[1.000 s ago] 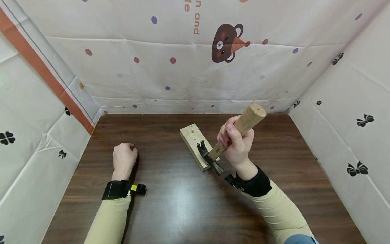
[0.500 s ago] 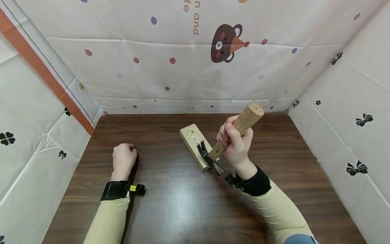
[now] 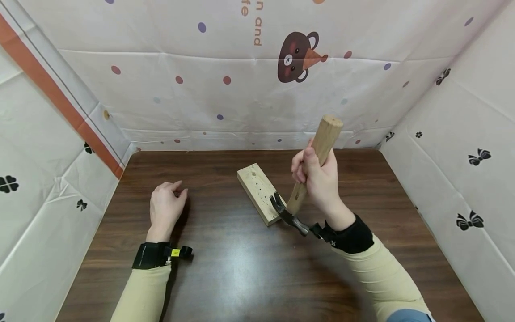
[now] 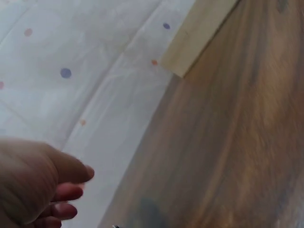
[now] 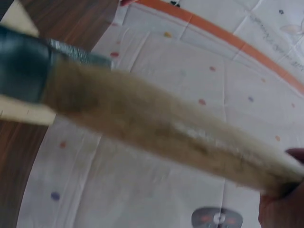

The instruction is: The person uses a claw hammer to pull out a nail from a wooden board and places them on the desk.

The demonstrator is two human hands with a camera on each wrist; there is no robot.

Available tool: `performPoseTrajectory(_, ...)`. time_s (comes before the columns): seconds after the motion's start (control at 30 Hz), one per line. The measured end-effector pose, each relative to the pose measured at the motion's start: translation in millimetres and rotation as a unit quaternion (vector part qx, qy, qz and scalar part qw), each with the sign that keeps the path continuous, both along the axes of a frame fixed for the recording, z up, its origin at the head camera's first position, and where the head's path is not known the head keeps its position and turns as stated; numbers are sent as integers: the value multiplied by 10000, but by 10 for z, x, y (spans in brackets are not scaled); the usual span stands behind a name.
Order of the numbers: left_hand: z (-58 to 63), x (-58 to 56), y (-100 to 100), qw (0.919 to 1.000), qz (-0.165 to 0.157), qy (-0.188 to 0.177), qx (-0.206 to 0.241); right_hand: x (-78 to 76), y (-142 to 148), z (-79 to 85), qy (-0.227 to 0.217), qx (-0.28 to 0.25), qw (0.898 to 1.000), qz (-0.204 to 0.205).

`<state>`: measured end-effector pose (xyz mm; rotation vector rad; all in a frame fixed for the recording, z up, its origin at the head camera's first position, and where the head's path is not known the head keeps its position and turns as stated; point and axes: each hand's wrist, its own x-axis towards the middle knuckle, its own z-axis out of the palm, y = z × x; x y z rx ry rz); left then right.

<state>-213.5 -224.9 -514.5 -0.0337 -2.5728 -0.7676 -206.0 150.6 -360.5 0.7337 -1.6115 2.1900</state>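
My right hand [image 3: 322, 179] grips the wooden handle of a claw hammer [image 3: 327, 136], thumb laid along it. The dark head hangs low at the near end of a pale wooden block [image 3: 257, 185], its claw overlapping the block's edge; whether they touch I cannot tell. A row of small dark spots runs along the block's top. In the right wrist view the handle [image 5: 166, 128] is blurred and fills the middle. My left hand [image 3: 166, 208] is at the table's left side, fingers loosely curled, thumb and forefinger apart. Nothing shows in its fingers [image 4: 66, 192] in the left wrist view.
The brown wood-grain table [image 3: 225, 268] is bounded by white printed sheets at the back [image 3: 161, 103] and both sides. Black straps with small cameras sit on both wrists, the left one [image 3: 150, 256] close to the tabletop.
My right hand has shifted right, tilting the hammer more upright and moving its head right and toward me. My left thumb and forefinger have spread apart. The block stays put.
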Motion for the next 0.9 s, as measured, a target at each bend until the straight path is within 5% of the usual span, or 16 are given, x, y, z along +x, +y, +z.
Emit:
performPoseTrajectory(0.2,140,31,105,9956,-853,260,279,-10,265,30,-914,286,9952,211)
performPoseTrajectory(0.43,195,33,218,9848,-1550,-169,762,-120,597,24,-1948,287,9776,740)
performPoseTrajectory(0.63,173,48,250,9791,-1794,-524,803,-221,859,-118,-2522,193,9576,1377)
performPoseTrajectory(0.9,174,47,245,9764,-1837,-721,875,-329,1229,-379,-2733,-326,9293,2462)
